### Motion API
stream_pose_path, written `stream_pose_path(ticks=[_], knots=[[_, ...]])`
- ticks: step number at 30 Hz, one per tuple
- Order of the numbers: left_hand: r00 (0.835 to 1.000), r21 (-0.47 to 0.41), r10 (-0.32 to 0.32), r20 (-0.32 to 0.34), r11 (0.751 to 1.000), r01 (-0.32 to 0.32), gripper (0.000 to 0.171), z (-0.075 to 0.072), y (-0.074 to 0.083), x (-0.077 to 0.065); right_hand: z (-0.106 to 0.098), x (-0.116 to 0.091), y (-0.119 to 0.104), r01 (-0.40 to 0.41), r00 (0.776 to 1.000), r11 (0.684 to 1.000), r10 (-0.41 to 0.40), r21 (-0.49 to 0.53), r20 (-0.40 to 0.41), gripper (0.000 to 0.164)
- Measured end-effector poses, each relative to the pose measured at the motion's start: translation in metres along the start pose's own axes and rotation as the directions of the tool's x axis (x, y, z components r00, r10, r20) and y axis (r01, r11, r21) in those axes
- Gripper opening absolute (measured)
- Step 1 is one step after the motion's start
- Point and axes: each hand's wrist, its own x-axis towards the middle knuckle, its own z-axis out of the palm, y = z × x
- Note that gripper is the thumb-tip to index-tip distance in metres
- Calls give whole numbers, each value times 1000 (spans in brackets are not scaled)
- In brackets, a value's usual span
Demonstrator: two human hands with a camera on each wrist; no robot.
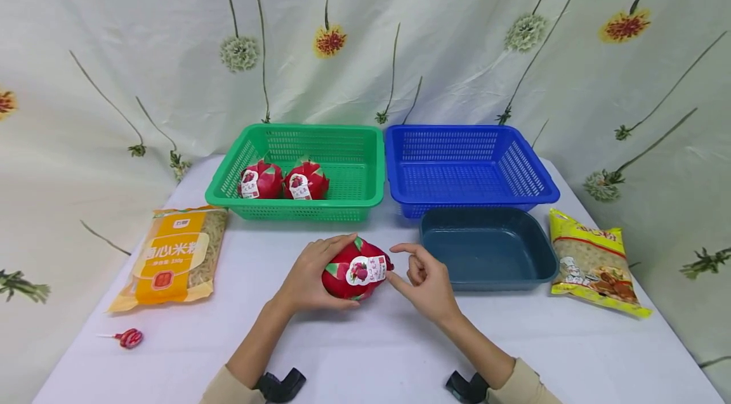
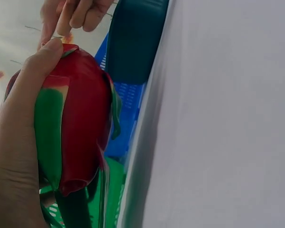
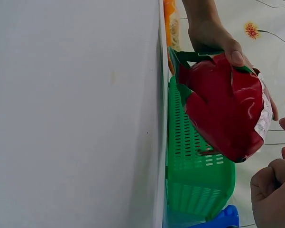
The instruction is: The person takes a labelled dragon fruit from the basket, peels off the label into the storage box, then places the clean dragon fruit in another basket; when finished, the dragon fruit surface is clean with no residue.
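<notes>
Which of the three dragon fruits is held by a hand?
The dragon fruit in front of the green basket: the left hand grips it, while the other two lie inside that basket.

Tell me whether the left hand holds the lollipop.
No, the left hand grips a dragon fruit while the lollipop lies on the table.

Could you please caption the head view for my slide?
The left hand holds a labelled dragon fruit; two more sit in the green basket.

"What have you got?"
"A glossy red, rounded dragon fruit (image 1: 361,252) with green scales, gripped in my left hand (image 1: 314,274)."
"Its pose?"
"On its side, white label (image 1: 367,270) facing up at me."
</notes>
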Motion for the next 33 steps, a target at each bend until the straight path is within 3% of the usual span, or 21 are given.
stream_pose_path(ticks=[5, 14, 22, 33], knots=[[998, 26, 37, -48, 999, -36, 101, -1, 7, 1, 3, 0, 5, -98, 995, 992, 95, 80, 36, 38], [994, 21, 64, -87, 998, -62, 101, 3, 11, 2, 13, -4, 21, -6, 997, 978, 21, 206, -71, 25], [992, 37, 80, -99, 996, -77, 100, 5, 11, 2, 22, -7, 41, -62, 981, 938, 121, 340, -155, 16], [996, 80, 42, -77, 996, -36, 99, 5, 11, 2, 21, -4, 13, -58, 973, 966, 111, 252, -202, 9]])
